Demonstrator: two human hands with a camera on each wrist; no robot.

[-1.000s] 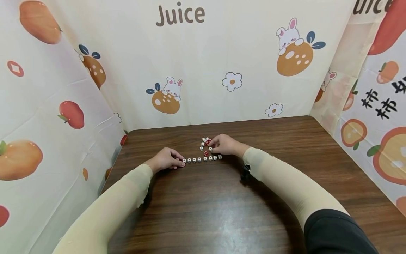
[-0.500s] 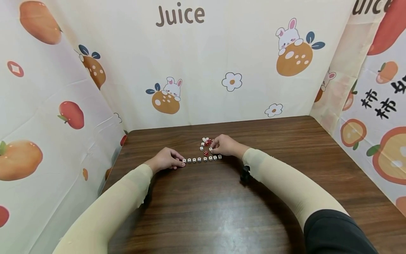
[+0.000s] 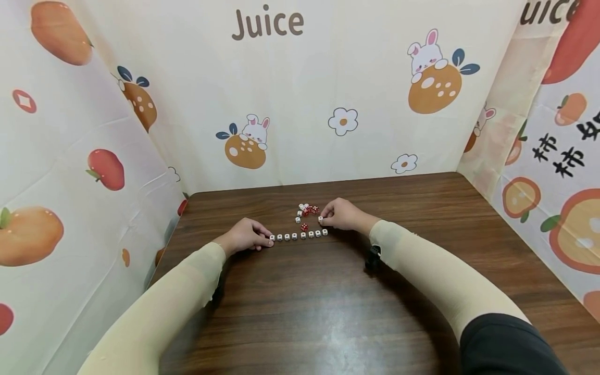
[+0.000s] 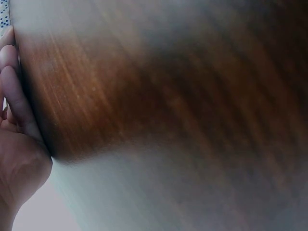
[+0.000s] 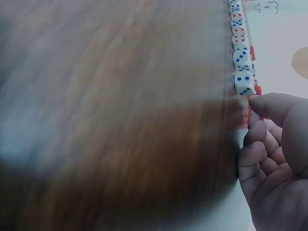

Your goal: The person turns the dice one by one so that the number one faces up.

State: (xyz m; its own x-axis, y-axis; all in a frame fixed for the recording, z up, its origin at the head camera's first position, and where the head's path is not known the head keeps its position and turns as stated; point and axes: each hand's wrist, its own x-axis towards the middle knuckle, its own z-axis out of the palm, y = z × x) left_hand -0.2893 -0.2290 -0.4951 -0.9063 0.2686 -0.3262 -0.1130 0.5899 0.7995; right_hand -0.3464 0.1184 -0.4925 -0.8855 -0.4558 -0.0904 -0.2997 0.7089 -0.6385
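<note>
In the head view, a row of several white dice (image 3: 295, 236) lies across the table. My left hand (image 3: 246, 234) is at the row's left end, its thumb and forefinger pinching the leftmost white die (image 3: 272, 238). Behind the right end of the row, my right hand (image 3: 342, 214) pinches another white die (image 3: 321, 220) between thumb and fingertips. The left wrist view catches the left hand (image 4: 19, 144) only at its edge, with no die showing. Near the right hand (image 5: 274, 154) in the right wrist view, dice with blue and red pips (image 5: 242, 57) line up.
Behind the row sits a loose cluster of red dice (image 3: 306, 211) and white dice (image 3: 300, 213). One red die (image 3: 304, 227) lies alone between cluster and row. The brown wooden table (image 3: 300, 302) ends at a patterned cloth wall (image 3: 304, 151) at the back.
My right hand has shifted to the right with the white die, baring more of the red dice in the cluster. The left hand stays in place at the row's left end.
</note>
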